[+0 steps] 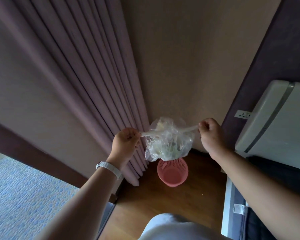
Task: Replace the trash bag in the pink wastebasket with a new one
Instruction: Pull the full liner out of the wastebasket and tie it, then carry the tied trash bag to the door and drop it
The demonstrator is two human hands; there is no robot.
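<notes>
1. The clear trash bag [168,142], crumpled and holding pale scraps, hung in the air just above the pink wastebasket [172,172], touching nothing but the hands.
2. The left hand [126,141], with a white wristband [109,168] on its wrist, was clenched round one twisted ear of the bag at its left side. The right hand [209,131] pinched the other ear at the right. The two ears were drawn apart in a taut line.
3. The wastebasket stood upright on the wooden floor [163,201] in the far corner, just beside the foot of the mauve curtain [93,101]. It appeared bare inside, with no liner over its rim.
4. A white appliance [275,122] sat at the right, with a wall socket [243,115] just beside it.
5. The step in hand looked like closing the used bag, which was already out of the basket. The ears seemed set for knotting.
6. The next move would call for crossing the ears and tying them without spilling the contents. After that, the bag needs setting aside and a fresh liner fetching; none was in view.
</notes>
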